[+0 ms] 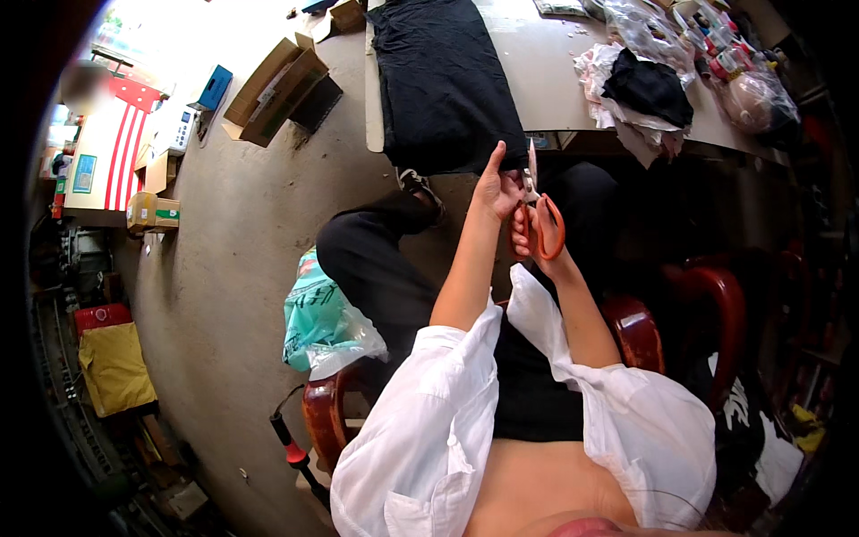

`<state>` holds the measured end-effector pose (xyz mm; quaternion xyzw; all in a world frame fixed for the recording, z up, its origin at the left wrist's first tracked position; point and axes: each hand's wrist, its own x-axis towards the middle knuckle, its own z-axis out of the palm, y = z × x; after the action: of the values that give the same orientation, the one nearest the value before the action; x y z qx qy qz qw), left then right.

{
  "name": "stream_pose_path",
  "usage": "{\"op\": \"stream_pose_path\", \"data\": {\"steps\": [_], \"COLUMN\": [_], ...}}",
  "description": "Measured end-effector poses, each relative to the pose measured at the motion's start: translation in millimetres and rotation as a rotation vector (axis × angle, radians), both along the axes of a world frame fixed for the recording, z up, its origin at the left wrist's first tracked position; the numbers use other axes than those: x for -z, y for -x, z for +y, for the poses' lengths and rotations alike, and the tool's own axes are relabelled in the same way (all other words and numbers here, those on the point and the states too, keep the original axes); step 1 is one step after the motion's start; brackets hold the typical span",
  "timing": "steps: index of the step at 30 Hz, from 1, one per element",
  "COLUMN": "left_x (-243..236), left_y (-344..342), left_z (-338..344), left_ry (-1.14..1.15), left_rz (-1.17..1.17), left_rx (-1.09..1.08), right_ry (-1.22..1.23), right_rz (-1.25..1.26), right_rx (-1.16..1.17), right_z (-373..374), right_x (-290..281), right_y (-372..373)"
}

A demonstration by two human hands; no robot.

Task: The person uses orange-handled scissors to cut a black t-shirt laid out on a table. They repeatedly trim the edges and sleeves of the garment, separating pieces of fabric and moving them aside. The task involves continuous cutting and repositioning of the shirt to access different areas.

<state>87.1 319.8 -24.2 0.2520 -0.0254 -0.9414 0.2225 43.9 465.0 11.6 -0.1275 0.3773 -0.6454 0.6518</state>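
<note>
My right hand point(536, 238) grips a pair of scissors point(557, 224) by the orange handles, blades pointing away from me. Just left of the blades is my left hand point(498, 190), its thumb stretched up over the hem of a black cloth point(443, 85). The other fingers of that hand are curled in beside the scissors; what they hold, if anything, is too small to make out. The cloth lies folded lengthwise along the left end of the table, its near end reaching over the front edge. The scissor tips stand by its near right corner.
On the grey table point(541, 67), a rumpled heap of pale and black cloth point(646, 89) lies to the right, near plastic bags point(747, 94). A teal bag point(322, 309) is beside my left knee. An open cardboard box point(273, 89) stands on the floor. Red-brown wooden chairs point(633, 331) are close by.
</note>
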Motion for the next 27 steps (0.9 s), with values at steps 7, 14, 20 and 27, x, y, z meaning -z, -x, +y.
{"op": "stream_pose_path", "data": {"steps": [7, 14, 20, 27], "left_x": [-10.8, 6.0, -9.1, 3.2], "left_y": [7.5, -11.0, -10.4, -6.5], "left_z": [-5.8, -15.6, -10.0, -7.0], "left_ry": [-0.028, 0.144, 0.184, 0.082], "left_rz": [-0.189, -0.297, -0.321, -0.281], "left_rx": [0.010, 0.247, 0.206, 0.080], "right_ry": [-0.010, 0.114, -0.030, -0.131], "right_rz": [0.040, -0.156, -0.079, 0.039], "right_rx": [-0.116, -0.117, -0.059, 0.038], "right_z": [-0.8, -19.2, -24.0, -20.6], "right_x": [-1.2, -1.4, -2.7, -2.4], "right_y": [9.2, 21.9, 19.5, 10.4]}}
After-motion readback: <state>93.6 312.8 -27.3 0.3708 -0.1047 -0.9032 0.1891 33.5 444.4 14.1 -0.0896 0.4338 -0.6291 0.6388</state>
